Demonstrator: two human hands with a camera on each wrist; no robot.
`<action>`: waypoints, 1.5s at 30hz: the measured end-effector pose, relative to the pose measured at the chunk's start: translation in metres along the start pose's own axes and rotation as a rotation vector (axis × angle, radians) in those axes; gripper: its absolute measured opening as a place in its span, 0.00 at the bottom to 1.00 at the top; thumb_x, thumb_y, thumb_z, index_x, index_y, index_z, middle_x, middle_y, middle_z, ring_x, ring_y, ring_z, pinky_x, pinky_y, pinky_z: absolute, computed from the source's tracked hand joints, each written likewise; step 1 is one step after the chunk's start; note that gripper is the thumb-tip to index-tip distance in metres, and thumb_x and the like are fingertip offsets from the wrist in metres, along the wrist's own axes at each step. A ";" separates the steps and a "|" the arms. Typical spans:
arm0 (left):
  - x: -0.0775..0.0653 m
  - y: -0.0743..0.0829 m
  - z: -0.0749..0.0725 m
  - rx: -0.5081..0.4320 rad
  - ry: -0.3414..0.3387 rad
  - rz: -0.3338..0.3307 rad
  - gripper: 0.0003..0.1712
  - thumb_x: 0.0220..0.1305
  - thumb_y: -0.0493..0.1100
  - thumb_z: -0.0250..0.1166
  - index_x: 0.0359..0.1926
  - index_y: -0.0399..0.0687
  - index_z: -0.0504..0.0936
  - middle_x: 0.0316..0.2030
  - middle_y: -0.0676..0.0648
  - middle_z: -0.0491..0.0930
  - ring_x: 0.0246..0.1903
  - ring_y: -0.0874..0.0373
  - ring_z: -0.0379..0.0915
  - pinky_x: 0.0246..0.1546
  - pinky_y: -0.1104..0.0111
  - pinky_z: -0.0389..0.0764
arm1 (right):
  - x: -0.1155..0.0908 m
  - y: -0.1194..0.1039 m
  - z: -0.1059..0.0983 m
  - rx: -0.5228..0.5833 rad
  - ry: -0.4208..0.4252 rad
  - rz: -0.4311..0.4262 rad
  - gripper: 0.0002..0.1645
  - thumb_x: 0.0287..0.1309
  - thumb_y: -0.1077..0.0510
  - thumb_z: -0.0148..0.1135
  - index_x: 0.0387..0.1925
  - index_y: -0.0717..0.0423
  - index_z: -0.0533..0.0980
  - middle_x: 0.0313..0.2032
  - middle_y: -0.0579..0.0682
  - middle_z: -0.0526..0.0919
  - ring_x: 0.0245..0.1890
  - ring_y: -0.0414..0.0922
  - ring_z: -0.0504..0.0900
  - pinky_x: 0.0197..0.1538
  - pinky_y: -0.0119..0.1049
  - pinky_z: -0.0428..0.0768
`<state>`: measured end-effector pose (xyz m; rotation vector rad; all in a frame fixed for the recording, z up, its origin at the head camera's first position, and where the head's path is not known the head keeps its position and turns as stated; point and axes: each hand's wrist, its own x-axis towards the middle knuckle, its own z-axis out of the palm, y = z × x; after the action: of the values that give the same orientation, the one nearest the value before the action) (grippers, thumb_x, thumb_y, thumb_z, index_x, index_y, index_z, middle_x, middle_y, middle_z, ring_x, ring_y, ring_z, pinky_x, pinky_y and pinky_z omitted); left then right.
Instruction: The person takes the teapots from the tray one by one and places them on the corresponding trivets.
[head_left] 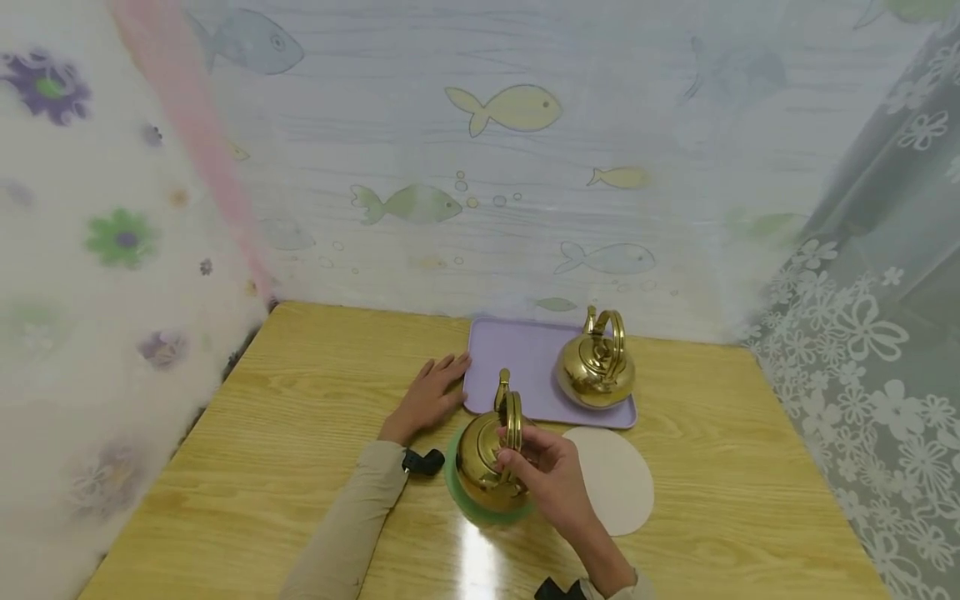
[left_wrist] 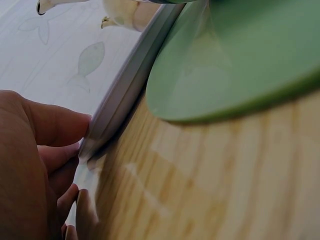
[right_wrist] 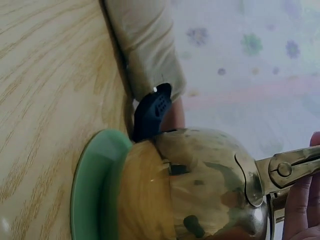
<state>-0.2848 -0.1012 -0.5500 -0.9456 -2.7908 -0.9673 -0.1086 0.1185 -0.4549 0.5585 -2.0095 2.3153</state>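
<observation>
My right hand [head_left: 551,475] grips the arched handle of a shiny golden kettle [head_left: 480,458]. The kettle is over a round green plate [head_left: 467,507], and its spout points to the back. In the right wrist view, the kettle's base [right_wrist: 145,185] is close over the green plate [right_wrist: 82,200]. My left hand [head_left: 429,398] lies at the left side of a purple tray [head_left: 510,358]. Its thumb and fingertips touch the tray's rim [left_wrist: 107,112] in the left wrist view. A second golden kettle [head_left: 595,375] stands on the tray's right part.
A round cream mat [head_left: 617,483] lies right of the green plate, partly behind my right hand. Everything stands on a wood-grain table [head_left: 345,367]. A fish-print curtain [head_left: 420,250] hangs along the back, with flower-print sheets at both sides.
</observation>
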 end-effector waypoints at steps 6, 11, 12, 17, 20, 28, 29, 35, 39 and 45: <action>0.000 0.001 0.003 -0.006 -0.001 0.002 0.37 0.71 0.48 0.58 0.77 0.40 0.63 0.76 0.43 0.62 0.77 0.39 0.52 0.78 0.43 0.43 | -0.003 -0.001 0.000 -0.035 0.020 0.014 0.19 0.65 0.68 0.63 0.51 0.83 0.75 0.40 0.51 0.87 0.34 0.35 0.86 0.40 0.31 0.87; -0.002 0.001 0.002 -0.005 -0.001 0.007 0.37 0.71 0.48 0.57 0.76 0.39 0.63 0.76 0.42 0.62 0.76 0.38 0.52 0.77 0.42 0.44 | -0.003 -0.002 0.001 -0.078 0.024 -0.009 0.16 0.64 0.69 0.64 0.48 0.80 0.78 0.41 0.61 0.86 0.35 0.35 0.86 0.39 0.33 0.88; -0.001 0.002 0.001 -0.007 -0.002 0.008 0.37 0.71 0.48 0.57 0.76 0.39 0.63 0.76 0.42 0.62 0.76 0.38 0.52 0.77 0.42 0.44 | -0.003 -0.003 0.001 -0.091 0.020 -0.012 0.15 0.64 0.69 0.64 0.48 0.80 0.78 0.41 0.64 0.86 0.36 0.35 0.86 0.38 0.32 0.88; 0.000 0.001 -0.002 -0.008 0.002 0.003 0.37 0.71 0.48 0.58 0.77 0.40 0.63 0.76 0.43 0.61 0.77 0.39 0.52 0.78 0.43 0.43 | 0.004 -0.010 -0.003 -0.161 -0.050 -0.021 0.14 0.64 0.69 0.64 0.47 0.78 0.79 0.44 0.75 0.82 0.42 0.39 0.86 0.42 0.34 0.88; 0.000 -0.001 -0.003 0.000 0.001 -0.006 0.37 0.71 0.48 0.57 0.77 0.41 0.63 0.76 0.44 0.61 0.77 0.40 0.52 0.78 0.44 0.43 | 0.006 -0.014 -0.006 -0.194 -0.100 -0.004 0.15 0.65 0.67 0.64 0.49 0.77 0.79 0.46 0.74 0.82 0.45 0.45 0.87 0.45 0.35 0.88; 0.001 -0.001 -0.001 -0.006 -0.002 0.009 0.37 0.72 0.49 0.56 0.77 0.40 0.63 0.76 0.43 0.61 0.77 0.39 0.52 0.78 0.43 0.43 | 0.002 -0.020 -0.016 -0.267 -0.164 0.071 0.18 0.70 0.63 0.61 0.55 0.72 0.78 0.51 0.69 0.83 0.48 0.40 0.86 0.48 0.36 0.87; 0.001 -0.001 -0.001 -0.009 -0.001 0.010 0.37 0.71 0.49 0.56 0.77 0.40 0.63 0.76 0.42 0.62 0.77 0.39 0.52 0.78 0.43 0.43 | 0.001 -0.020 -0.017 -0.263 -0.169 0.072 0.18 0.71 0.63 0.59 0.56 0.72 0.78 0.51 0.68 0.83 0.48 0.39 0.86 0.48 0.37 0.87; 0.001 0.002 -0.001 -0.018 -0.014 0.005 0.37 0.72 0.48 0.57 0.77 0.40 0.62 0.76 0.43 0.61 0.77 0.40 0.51 0.78 0.45 0.42 | -0.009 -0.020 -0.028 -0.201 -0.178 0.023 0.18 0.74 0.66 0.51 0.58 0.72 0.77 0.47 0.69 0.84 0.44 0.39 0.87 0.46 0.43 0.88; 0.000 0.002 -0.001 -0.010 -0.021 0.000 0.37 0.72 0.48 0.57 0.77 0.40 0.61 0.76 0.42 0.60 0.77 0.39 0.51 0.78 0.43 0.42 | -0.014 -0.020 -0.037 -0.155 -0.191 -0.001 0.18 0.76 0.67 0.47 0.57 0.75 0.75 0.44 0.65 0.85 0.43 0.42 0.87 0.47 0.47 0.88; 0.001 0.002 -0.001 -0.012 -0.011 -0.002 0.38 0.71 0.47 0.58 0.77 0.39 0.62 0.76 0.41 0.61 0.76 0.38 0.52 0.77 0.42 0.43 | -0.016 -0.022 -0.053 -0.161 -0.178 -0.042 0.19 0.76 0.69 0.43 0.56 0.82 0.72 0.41 0.61 0.85 0.43 0.43 0.87 0.45 0.47 0.88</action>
<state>-0.2841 -0.1003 -0.5476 -0.9529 -2.7979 -0.9836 -0.1016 0.1768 -0.4443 0.8122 -2.2104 2.1238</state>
